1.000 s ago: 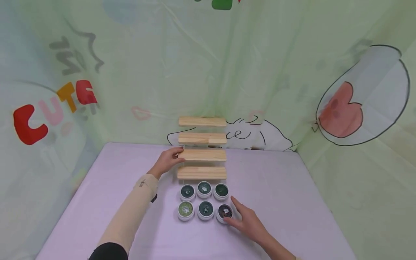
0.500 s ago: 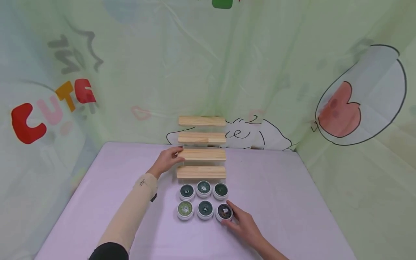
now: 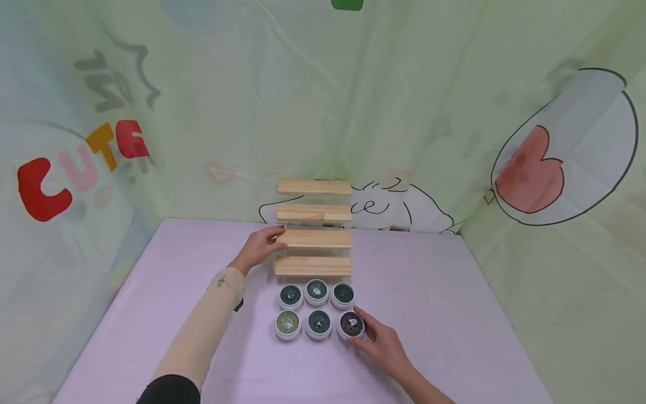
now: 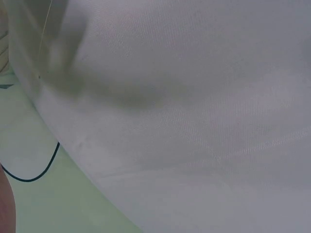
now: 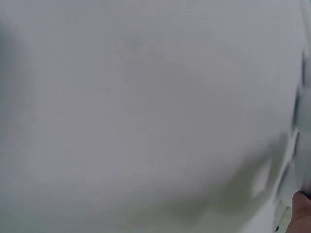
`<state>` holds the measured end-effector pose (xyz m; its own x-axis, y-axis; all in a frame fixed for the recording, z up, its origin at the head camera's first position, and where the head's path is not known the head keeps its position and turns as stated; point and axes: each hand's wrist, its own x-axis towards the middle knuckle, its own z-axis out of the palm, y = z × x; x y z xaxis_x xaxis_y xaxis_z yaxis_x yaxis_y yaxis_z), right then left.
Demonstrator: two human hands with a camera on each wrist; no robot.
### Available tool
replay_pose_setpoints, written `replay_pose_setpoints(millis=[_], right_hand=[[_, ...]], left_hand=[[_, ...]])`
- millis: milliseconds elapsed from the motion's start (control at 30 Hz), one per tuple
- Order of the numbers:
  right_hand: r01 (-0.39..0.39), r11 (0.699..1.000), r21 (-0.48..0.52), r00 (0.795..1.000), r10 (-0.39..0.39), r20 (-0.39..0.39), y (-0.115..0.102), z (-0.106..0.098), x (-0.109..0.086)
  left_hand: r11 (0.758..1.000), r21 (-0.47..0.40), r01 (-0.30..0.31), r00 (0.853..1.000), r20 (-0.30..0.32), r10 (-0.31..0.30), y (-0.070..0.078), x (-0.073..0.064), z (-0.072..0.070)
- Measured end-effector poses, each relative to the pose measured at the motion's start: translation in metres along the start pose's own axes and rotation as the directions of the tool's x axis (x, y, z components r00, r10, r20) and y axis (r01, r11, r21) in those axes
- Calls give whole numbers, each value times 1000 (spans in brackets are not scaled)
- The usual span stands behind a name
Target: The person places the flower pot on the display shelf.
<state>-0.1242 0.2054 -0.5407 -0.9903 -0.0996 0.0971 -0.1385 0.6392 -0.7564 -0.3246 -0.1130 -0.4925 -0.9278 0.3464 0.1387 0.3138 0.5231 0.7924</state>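
Pale wooden boards make up a four-tier rack (image 3: pixel 314 212) toward the far middle of the lilac table (image 3: pixel 434 314), where the left hand (image 3: pixel 255 249) grips the left end of the second-nearest board (image 3: pixel 315 239) between thumb and fingers. On the rack's near side sit six white jars (image 3: pixel 319 321) in two rows of three. Well apart from the left, the right hand (image 3: pixel 382 343) holds the dark-filled jar (image 3: pixel 351 324) at the near row's right end, thumb on its near side, a finger at its far right.
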Motion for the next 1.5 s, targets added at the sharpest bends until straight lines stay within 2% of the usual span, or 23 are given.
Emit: replay_pose_setpoints(millis=[167, 300, 400, 533, 800, 1033, 1233, 1500], right_hand=[[-29, 999, 26, 1000, 28, 12, -22, -13, 13], [-1, 999, 53, 1000, 2, -8, -37, -21, 30], [11, 997, 70, 1000, -9, -24, -48, -25, 46], [-10, 993, 115, 999, 16, -48, -63, -30, 69], [-33, 975, 218, 997, 49, -65, -95, -34, 118], [-16, 985, 173, 996, 30, -81, -119, -40, 164], [4, 992, 129, 990, 15, -143, -139, -45, 204], [-1, 997, 73, 986, 13, -165, -153, -32, 242]], left_hand=[[1000, 15, 2, 1000, -18, -1, -8, -1, -2], [1000, 14, 10, 1000, -27, -10, -3, -5, -4], [1000, -4, 23, 999, -29, -23, 4, -8, -6], [999, -20, 35, 999, -27, -36, 9, -7, -5], [999, -8, 37, 999, -32, -38, 6, 1, -3], [998, -27, 60, 998, -17, -61, 11, 1, -3], [998, -49, 50, 999, -3, -50, 17, 3, -4], [997, -35, 65, 998, -5, -65, 10, 6, -1]])
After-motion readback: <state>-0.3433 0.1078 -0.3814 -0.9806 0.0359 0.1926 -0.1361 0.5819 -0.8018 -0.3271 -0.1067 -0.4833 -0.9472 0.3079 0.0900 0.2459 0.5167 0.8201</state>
